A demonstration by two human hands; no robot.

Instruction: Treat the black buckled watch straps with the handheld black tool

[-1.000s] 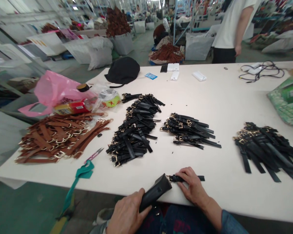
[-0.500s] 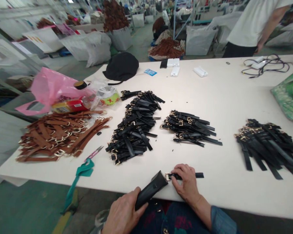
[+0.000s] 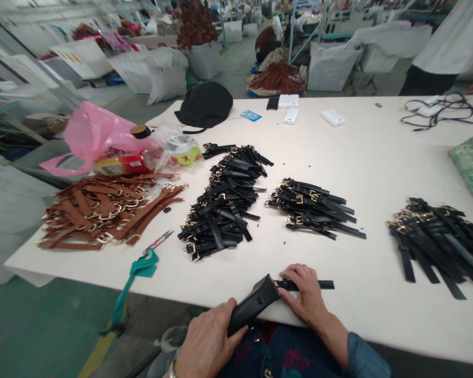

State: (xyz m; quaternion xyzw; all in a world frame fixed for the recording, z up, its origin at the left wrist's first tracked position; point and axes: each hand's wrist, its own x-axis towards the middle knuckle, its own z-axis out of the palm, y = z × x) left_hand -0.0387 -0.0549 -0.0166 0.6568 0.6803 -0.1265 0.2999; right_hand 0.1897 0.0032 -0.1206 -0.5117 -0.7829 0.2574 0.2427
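Note:
My left hand [image 3: 211,336] is wrapped round a black handheld tool [image 3: 252,305] with a wide, flared head. The tool's head covers the buckle end of a short black buckle strap [image 3: 326,284]; whether they touch I cannot tell. With its fingers closed over the strap's middle, my right hand [image 3: 305,294] presses it on the table near the front edge. Beyond my hands lie a long pile of black buckle straps [image 3: 220,205] and a smaller bunch of black straps [image 3: 315,207].
Another heap of black straps [image 3: 437,236] lies at the right. Brown straps [image 3: 102,210], pink-handled snips [image 3: 160,240] and a teal cloth strip [image 3: 144,265] are at the left. A pink bag [image 3: 92,134], a black cap [image 3: 205,105] and cables [image 3: 441,113] sit farther back. Someone in white [image 3: 453,42] stands beyond.
The tool's head has moved right over the strap's buckle, which showed before. My view has turned slightly left, and the person in white has shifted to the right.

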